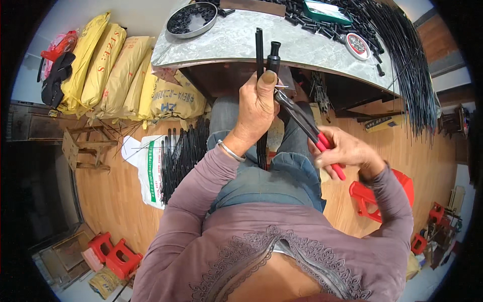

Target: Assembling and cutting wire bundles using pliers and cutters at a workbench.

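The grey table (236,43) fills the far side; the work is held up at its near edge, so a careless push away from the body could knock the piece against it. At the far right, a long bundle of black rods (415,65) hangs over the table's edge, where a brushing elbow might drag some off. A second heap of rods (183,156) lies on the floor to the left, beside the legs, and a shifting foot could scatter it.

The left hand (258,103) is closed around an upright black rod (259,53) and, just to its right, a black tube (273,58), thumb pressing near the top. A loose hold there would probably let one twist or slide.

The right hand (347,151) is wrapped around the red handles of the pliers (307,123), whose tips sit just beside the left thumb. Whether they bite on anything I cannot tell. The likeliest mishap is a slip under a hard squeeze, pinching that thumb.

The small dish (366,56) of shiny bits, at the table's right, could spill if bumped. A tiny pale sliver (283,86) by the plier tips might drop.
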Demonstrator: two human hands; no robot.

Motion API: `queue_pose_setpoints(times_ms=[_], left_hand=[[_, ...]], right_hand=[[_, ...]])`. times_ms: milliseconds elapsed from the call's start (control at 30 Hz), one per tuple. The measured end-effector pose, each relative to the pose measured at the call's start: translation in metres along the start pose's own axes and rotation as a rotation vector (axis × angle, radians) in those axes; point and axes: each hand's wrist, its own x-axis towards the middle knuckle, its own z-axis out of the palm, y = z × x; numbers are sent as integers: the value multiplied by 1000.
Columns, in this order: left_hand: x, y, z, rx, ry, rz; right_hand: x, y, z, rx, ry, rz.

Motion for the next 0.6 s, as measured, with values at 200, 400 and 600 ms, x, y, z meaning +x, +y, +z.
queue_pose_setpoints(times_ms=[200, 400, 600], left_hand=[[1, 4, -3, -92, -18, -66], [-3, 5, 3, -49, -73, 31], [-3, 13, 5, -188, -157, -104]], right_hand=[[7, -2, 2, -980, 752, -778], [3, 14, 22, 269, 1, -127], [-15, -14, 11, 159, 65, -88]])
